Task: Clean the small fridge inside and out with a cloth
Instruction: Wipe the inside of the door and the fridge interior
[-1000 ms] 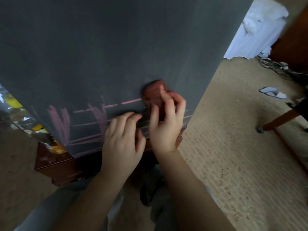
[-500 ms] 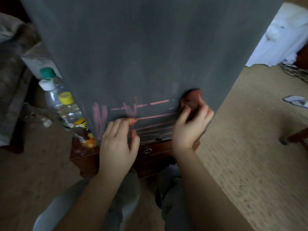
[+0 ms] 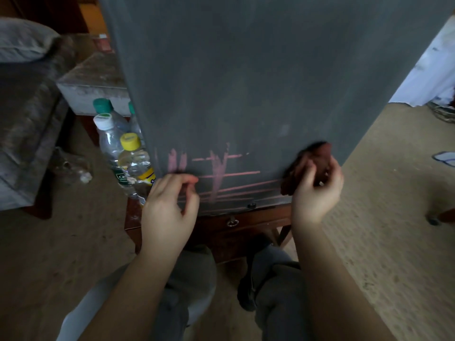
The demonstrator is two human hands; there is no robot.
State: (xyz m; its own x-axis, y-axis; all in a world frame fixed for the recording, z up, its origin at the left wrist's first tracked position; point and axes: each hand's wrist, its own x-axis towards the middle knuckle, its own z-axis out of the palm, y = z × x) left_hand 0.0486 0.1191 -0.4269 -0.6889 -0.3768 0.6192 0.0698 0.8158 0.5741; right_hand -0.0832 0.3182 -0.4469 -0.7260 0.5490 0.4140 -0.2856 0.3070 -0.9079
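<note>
Outside wipe: right grip clutches the cloth against the fridge, low at its right edge, left grip loosely curled, empty; next likely needs firm strokes over the pink marks.

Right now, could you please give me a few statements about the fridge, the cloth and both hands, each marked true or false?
1. The right hand grips a reddish-brown cloth against the lower right edge of the fridge. True.
2. The pink marks are all wiped off. False: they show plainly across the lower part of the dark panel.
3. The left hand holds a second cloth. False: it holds nothing; its fingers curl loosely at the fridge's lower left corner.
4. Plastic bottles stand to the left of the fridge. True.
</note>
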